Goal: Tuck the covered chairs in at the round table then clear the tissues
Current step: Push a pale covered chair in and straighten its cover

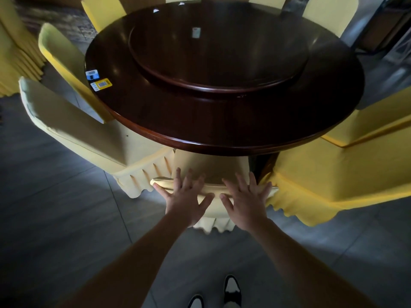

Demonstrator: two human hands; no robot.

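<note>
Head view shows us tucking: our left hand [185, 201] and right hand [245, 202], fingers spread flat, press the covered chair [211, 168] at the round table's [222, 138] near edge; next, tissues, which we cannot make out.

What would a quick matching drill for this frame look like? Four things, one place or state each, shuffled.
Things:
1. left hand
2. right hand
3. yellow sticker
4. turntable

Places or states:
A. raised disc at the middle of the round table
B. stuck flat near the table's left edge
C. fingers spread on the left part of the covered chair's top edge
D. fingers spread on the right part of that top edge

Pairs: 1-C, 2-D, 3-B, 4-A
</note>
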